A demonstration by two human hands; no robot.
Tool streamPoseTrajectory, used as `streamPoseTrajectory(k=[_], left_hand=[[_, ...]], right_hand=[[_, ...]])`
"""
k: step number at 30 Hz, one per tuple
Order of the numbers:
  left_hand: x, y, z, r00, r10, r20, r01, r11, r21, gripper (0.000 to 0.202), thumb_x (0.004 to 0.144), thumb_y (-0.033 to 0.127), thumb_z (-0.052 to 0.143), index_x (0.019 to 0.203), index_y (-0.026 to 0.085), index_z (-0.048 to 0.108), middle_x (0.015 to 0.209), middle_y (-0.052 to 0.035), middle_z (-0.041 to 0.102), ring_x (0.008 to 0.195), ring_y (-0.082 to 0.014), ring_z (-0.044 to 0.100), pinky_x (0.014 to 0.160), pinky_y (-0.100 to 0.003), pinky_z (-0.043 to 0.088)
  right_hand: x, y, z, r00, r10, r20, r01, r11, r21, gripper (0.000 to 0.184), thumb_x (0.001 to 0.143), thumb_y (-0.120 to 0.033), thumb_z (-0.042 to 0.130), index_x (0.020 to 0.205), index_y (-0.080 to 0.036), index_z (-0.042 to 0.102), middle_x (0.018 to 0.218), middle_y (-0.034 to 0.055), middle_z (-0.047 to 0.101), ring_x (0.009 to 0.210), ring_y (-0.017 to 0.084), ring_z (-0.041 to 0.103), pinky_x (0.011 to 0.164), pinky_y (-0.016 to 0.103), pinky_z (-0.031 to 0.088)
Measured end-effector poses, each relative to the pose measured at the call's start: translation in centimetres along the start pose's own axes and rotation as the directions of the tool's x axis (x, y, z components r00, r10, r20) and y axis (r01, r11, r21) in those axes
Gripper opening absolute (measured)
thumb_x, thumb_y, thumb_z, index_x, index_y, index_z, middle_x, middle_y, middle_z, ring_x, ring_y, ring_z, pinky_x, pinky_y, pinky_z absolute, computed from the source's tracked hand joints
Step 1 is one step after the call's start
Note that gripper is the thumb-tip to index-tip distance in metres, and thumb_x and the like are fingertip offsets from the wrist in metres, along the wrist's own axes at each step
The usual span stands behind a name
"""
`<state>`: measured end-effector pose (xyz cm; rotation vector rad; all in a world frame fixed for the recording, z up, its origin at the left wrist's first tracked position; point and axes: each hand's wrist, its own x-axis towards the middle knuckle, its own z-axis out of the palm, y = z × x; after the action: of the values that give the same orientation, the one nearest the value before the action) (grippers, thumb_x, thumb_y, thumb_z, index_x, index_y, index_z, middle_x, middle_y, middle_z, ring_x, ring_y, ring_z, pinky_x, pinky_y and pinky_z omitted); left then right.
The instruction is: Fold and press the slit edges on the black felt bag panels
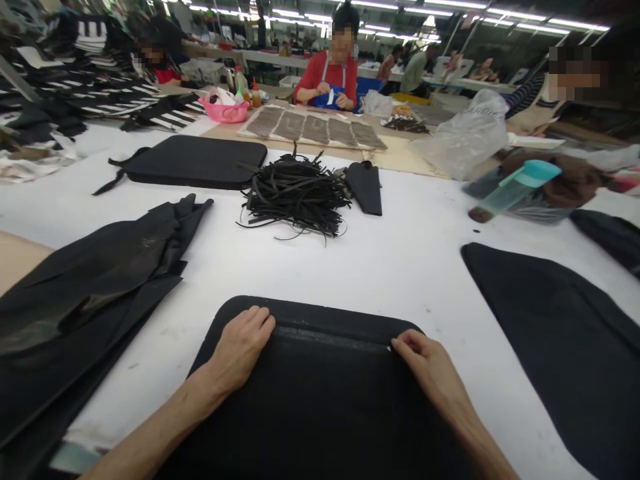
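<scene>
A large black panel (330,400) with rounded far corners lies flat in front of me. Along its far edge runs a band with a shinier, greyish line (325,339). My left hand (247,340) rests at the far left corner, fingers curled together and pressed onto the panel's border. At the far right corner, my right hand (420,357) is closed in a pinch, thumb against forefinger. A tiny white speck shows by its fingertips. What lies within that pinch is too small to make out.
Black sheets (90,267) are heaped at left, and another black panel (555,333) lies at right. Beyond are a pile of black strips (300,193), a padded black panel (195,160) and a teal-capped bottle (517,190). A co-worker in red (327,80) sits across the table.
</scene>
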<state>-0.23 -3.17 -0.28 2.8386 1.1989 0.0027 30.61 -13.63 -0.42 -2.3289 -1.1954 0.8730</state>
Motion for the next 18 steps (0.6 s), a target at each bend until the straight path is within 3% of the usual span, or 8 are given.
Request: streamPoseTrajectory(k=[5, 10, 18], left_hand=[[-0.8, 0.0, 0.6, 0.999, 0.032, -0.015, -0.031, 0.996, 0.082, 0.035, 0.077, -0.001, 0.040, 0.104, 0.013, 0.059, 0.098, -0.0097, 0.058, 0.090, -0.0213, 0.052, 0.080, -0.033, 0.045], [-1.5, 1.8, -0.1, 0.998, 0.024, 0.050, -0.035, 0.972, 0.231, 0.064, 0.071, -0.005, 0.038, 0.129, 0.023, 0.044, 0.099, -0.0095, 0.056, 0.087, -0.0231, 0.053, 0.077, -0.037, 0.046], [-1.6, 2.8, 0.4, 0.999, 0.034, 0.025, -0.042, 0.923, 0.383, 0.073, 0.069, -0.009, 0.037, 0.132, 0.029, 0.041, 0.100, -0.0107, 0.055, 0.087, -0.0249, 0.053, 0.075, -0.037, 0.045]], right_hand=[[-0.1, -0.4, 0.3, 0.999, 0.003, -0.051, -0.006, 0.998, -0.061, 0.029, 0.078, -0.044, 0.045, 0.059, -0.022, 0.045, 0.052, -0.0046, 0.042, 0.053, 0.014, 0.042, 0.050, 0.026, 0.027], [0.0, -0.3, 0.4, 0.998, 0.015, -0.060, -0.018, 0.999, -0.052, 0.027, 0.078, -0.042, 0.045, 0.059, -0.022, 0.047, 0.052, -0.0044, 0.044, 0.053, 0.013, 0.043, 0.050, 0.025, 0.028], [-0.1, -0.7, 0.2, 0.996, 0.004, -0.094, -0.012, 0.996, -0.085, 0.024, 0.079, -0.035, 0.042, 0.061, -0.021, 0.049, 0.057, -0.0030, 0.049, 0.058, 0.014, 0.046, 0.052, 0.025, 0.027]])
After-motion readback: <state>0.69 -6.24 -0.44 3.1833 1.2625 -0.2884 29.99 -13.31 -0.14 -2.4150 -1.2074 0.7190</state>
